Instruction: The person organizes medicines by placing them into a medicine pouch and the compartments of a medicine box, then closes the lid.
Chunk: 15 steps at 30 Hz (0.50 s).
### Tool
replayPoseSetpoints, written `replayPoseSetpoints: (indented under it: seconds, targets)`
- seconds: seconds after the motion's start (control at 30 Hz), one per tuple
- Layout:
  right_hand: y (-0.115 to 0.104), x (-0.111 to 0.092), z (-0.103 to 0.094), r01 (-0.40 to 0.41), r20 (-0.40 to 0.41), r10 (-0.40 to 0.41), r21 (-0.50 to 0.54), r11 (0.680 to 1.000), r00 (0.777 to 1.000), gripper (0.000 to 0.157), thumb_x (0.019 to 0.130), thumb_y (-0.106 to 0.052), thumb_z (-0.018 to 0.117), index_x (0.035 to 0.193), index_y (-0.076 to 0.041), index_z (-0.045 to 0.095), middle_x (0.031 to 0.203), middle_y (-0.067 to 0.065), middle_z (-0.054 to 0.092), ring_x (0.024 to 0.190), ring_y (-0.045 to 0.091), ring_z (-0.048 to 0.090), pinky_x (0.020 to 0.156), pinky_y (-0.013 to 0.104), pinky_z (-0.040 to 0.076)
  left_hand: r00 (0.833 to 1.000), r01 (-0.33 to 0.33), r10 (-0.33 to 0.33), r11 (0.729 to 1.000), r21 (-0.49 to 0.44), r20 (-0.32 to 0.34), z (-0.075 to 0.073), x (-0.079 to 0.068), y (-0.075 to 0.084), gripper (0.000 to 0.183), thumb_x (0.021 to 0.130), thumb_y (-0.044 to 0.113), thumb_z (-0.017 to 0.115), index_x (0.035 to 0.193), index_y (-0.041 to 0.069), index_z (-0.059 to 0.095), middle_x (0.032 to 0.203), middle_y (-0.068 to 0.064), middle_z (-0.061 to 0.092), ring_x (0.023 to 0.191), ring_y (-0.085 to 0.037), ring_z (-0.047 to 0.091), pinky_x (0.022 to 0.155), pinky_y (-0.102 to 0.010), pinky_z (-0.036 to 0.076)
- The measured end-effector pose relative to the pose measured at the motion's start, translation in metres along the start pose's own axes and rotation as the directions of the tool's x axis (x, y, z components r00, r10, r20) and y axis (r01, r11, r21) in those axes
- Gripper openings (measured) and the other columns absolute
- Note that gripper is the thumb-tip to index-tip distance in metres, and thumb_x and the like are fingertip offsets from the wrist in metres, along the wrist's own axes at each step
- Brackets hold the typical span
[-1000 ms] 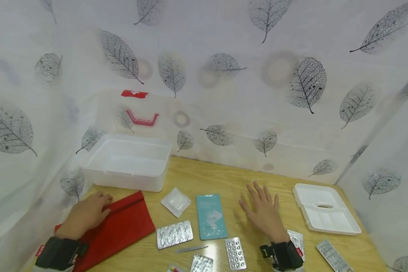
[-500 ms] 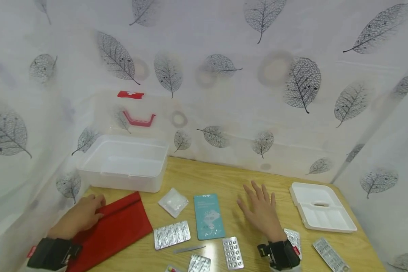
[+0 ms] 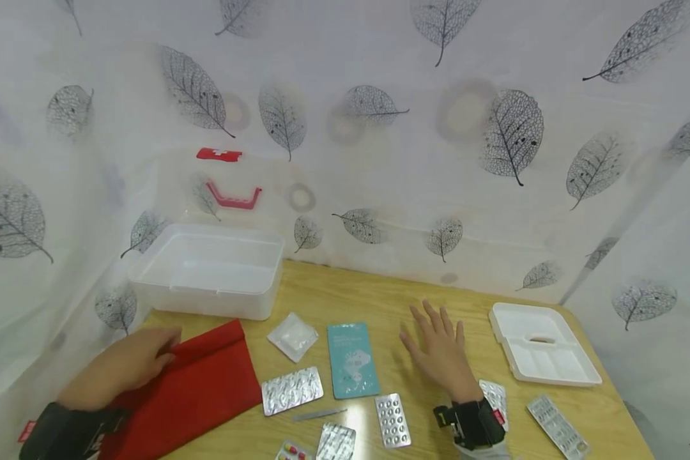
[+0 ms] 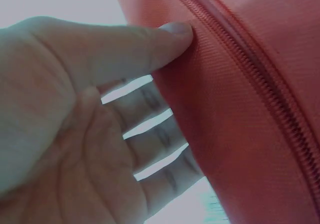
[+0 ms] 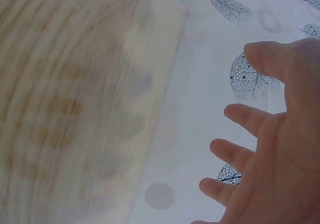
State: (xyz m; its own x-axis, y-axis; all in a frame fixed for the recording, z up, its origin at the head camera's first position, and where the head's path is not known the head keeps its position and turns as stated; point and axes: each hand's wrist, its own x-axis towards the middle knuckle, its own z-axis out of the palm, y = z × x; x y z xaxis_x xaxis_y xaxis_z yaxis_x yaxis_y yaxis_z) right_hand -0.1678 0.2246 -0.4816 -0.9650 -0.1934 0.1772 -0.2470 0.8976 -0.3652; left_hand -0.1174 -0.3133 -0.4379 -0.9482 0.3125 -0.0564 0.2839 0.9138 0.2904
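In the head view my left hand point(image 3: 128, 365) is at the upper left edge of a red zippered pouch point(image 3: 207, 377) lying at the table's left. The left wrist view shows the thumb on top of the pouch point(image 4: 220, 99) beside its zip point(image 4: 260, 79), with the other fingers behind the edge, pinching it. My right hand point(image 3: 441, 352) is held over the table with fingers spread, holding nothing. Nearest to it are a teal packet point(image 3: 353, 361) to its left and a blister pack point(image 3: 494, 399) beneath its wrist.
A clear plastic box point(image 3: 213, 291) stands back left, its lid with a red handle point(image 3: 232, 199) behind. A white compartment tray point(image 3: 552, 354) is at right. Between lie a white gauze packet point(image 3: 293, 337), tweezers point(image 3: 320, 414) and several blister packs point(image 3: 292, 390). A leaf-patterned curtain point(image 3: 379, 166) surrounds the table.
My left hand and wrist have shifted left along the pouch's edge, and the thumb now pinches it. The right hand stays spread in about the same place. The head view has shifted slightly.
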Motion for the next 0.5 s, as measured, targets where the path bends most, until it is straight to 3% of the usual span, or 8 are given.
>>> replayPoseSetpoints:
  seconds: [0.1,0.3,0.5]
  targets:
    - [-0.001,0.001,-0.003,0.008,-0.009,-0.008,0.003,1.000,1.000,0.066,0.101,-0.049,0.056,0.156,-0.015,0.041,0.164,0.018,0.029,0.151,0.050,0.016,0.114,0.075,0.005,1.000,-0.008,0.008,1.000,0.028,-0.029,-0.014,-0.004,0.017,0.031,0.086,0.004,0.072,0.083,0.020,0.046,0.070,0.007,0.042,0.065,-0.009,0.039,0.057,-0.027,0.034]
    - [-0.002,0.002,-0.003,0.021,-0.025,-0.021,-0.006,1.000,0.999,0.066,0.101,-0.043,0.060,0.156,-0.012,0.040,0.162,0.021,0.032,0.149,0.052,0.020,0.113,0.076,0.010,0.997,0.038,-0.028,0.990,0.132,-0.071,-0.040,-0.015,0.052,0.027,0.087,0.010,0.074,0.086,0.022,0.050,0.068,0.007,0.042,0.059,-0.012,0.038,0.053,-0.029,0.031]
    - [-0.003,0.001,-0.005,0.023,-0.023,-0.023,-0.002,1.000,0.999,0.065,0.101,-0.039,0.060,0.157,-0.012,0.039,0.162,0.022,0.032,0.149,0.053,0.020,0.112,0.077,0.012,0.995,0.030,-0.017,0.991,0.133,-0.101,-0.058,-0.022,0.082,0.027,0.086,0.015,0.077,0.087,0.026,0.053,0.070,0.009,0.048,0.060,-0.010,0.041,0.053,-0.028,0.035]
